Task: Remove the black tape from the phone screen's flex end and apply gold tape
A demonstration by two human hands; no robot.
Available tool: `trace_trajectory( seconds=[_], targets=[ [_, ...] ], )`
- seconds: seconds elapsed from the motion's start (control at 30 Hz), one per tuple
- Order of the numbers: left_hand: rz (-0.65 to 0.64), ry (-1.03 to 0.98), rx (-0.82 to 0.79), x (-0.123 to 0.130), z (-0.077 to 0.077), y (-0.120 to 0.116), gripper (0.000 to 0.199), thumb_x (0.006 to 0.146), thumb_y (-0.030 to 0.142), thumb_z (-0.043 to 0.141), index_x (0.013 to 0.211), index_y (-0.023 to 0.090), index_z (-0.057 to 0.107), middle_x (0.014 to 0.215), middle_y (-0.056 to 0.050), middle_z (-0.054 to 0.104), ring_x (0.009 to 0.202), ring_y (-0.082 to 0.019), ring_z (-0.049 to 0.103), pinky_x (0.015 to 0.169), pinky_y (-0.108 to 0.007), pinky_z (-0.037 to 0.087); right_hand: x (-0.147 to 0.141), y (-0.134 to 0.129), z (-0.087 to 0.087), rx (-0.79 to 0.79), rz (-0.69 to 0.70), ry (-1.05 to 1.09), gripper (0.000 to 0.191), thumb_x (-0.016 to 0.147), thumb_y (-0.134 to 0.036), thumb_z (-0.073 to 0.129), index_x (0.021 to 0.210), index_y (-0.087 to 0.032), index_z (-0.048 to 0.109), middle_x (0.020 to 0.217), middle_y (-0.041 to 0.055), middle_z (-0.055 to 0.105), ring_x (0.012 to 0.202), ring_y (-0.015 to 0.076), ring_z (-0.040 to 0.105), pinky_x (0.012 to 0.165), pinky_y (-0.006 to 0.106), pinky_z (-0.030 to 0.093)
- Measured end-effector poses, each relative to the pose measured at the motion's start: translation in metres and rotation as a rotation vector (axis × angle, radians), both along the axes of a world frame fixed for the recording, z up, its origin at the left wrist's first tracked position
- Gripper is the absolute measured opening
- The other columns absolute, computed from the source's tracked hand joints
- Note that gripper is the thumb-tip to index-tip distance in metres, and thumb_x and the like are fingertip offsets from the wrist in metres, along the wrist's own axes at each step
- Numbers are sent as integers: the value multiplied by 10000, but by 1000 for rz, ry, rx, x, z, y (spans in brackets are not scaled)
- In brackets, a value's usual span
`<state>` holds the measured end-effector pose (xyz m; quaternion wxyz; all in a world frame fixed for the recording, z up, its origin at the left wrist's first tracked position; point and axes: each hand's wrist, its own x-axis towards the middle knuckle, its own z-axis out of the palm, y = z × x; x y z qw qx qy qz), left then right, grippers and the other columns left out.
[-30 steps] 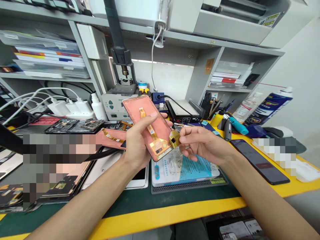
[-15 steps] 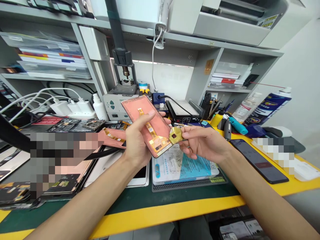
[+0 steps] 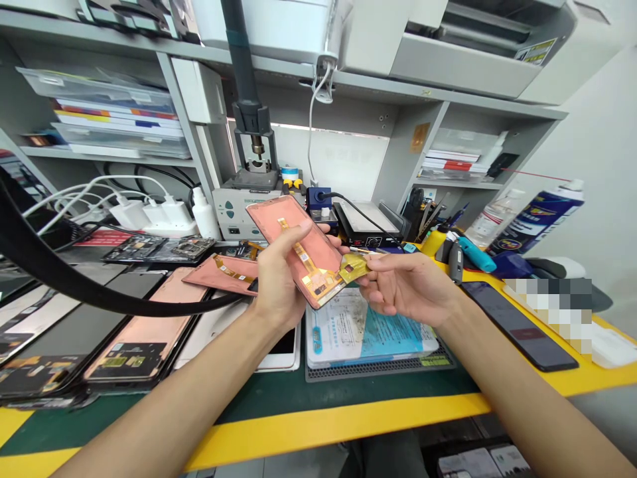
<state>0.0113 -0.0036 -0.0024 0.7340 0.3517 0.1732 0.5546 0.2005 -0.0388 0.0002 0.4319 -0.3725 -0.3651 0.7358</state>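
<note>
Watching through the head view, I have the pink-backed panel (image 3: 321,242) up in the air, tilted, its lower end above the far-left part of a blue-and-white pad (image 3: 371,332). My left hand (image 3: 279,285) grips it by its long edges, thumb over the pink back; my right hand (image 3: 405,285) pinches the outer end of a gold flap (image 3: 354,267) at the panel's lower corner.

For room, I see a bare green strip of the surface (image 3: 279,401) between the pad's mesh mat (image 3: 383,370) and the yellow front edge (image 3: 318,431). Left is tighter: a black hose (image 3: 114,295) sweeps across to near my left wrist. Beyond my right forearm, a dark phone (image 3: 520,325) lies on the yellow side border.

Counting: two hands, one held panel, one flap, one smaller-looking pink piece (image 3: 223,273) behind my left hand, one blue spray can (image 3: 537,216), one clear bottle (image 3: 495,216).
</note>
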Motion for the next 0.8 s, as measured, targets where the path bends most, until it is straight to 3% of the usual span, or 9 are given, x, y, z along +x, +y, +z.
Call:
trace_trajectory(
  seconds=[0.33,0.67,0.8],
  targets=[
    [-17,-22,-12,0,3,-3,211,783,327,673,886,143,679,814,-84,730,906,-302,736,830,-455,593,1,3,-3,-41,7,30,95,811,-137,716,887,-141,659,738,4,644,542,96,599,396,176,437],
    [29,9,-35,-2,4,0,235,787,343,677,895,134,690,816,-79,723,709,-212,681,688,-352,569,3,5,-1,-166,6,112,115,813,-114,690,922,-103,653,726,8,629,512,73,556,392,163,433],
    [8,9,2,-2,2,3,236,812,345,658,913,134,684,795,-74,721,740,-217,696,701,-335,569,0,5,1,-158,-65,88,94,813,-106,675,905,-102,659,711,7,621,506,74,552,382,161,416]
  ],
)
